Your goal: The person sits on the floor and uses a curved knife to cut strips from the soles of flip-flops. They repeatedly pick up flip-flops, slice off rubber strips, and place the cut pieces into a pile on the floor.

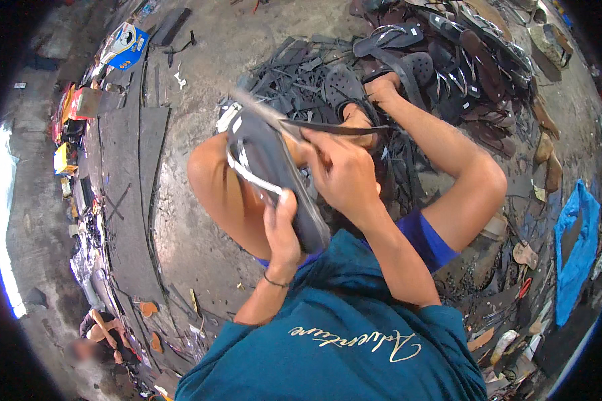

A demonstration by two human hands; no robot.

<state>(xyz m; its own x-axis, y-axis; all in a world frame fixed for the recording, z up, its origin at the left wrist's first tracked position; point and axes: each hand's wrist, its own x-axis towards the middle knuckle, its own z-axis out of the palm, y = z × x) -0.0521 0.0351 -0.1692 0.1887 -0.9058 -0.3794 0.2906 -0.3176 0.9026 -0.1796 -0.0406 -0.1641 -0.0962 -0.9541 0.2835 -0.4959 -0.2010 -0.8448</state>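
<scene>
My left hand (281, 230) grips a black flip-flop (269, 157) with white straps near its heel end, the thumb lying by the strap. The flip-flop is tilted over my lap, its toe pointing away from me. My right hand (344, 170) is closed round a knife beside the sole's right edge; its handle is hidden in my fist. The long pale knife blade (259, 110), blurred, reaches up and left across the toe end. A thin dark rubber strip (341, 127) extends right from near the blade; whether it is still joined to the sole, I cannot tell.
Black rubber scraps (287, 73) lie heaped around my feet, which wear dark clogs (344, 85). A pile of flip-flops (471, 73) is at the far right. Long rubber sheets (130, 200) lie left, near a blue box (125, 47). Another person (100, 334) sits at lower left.
</scene>
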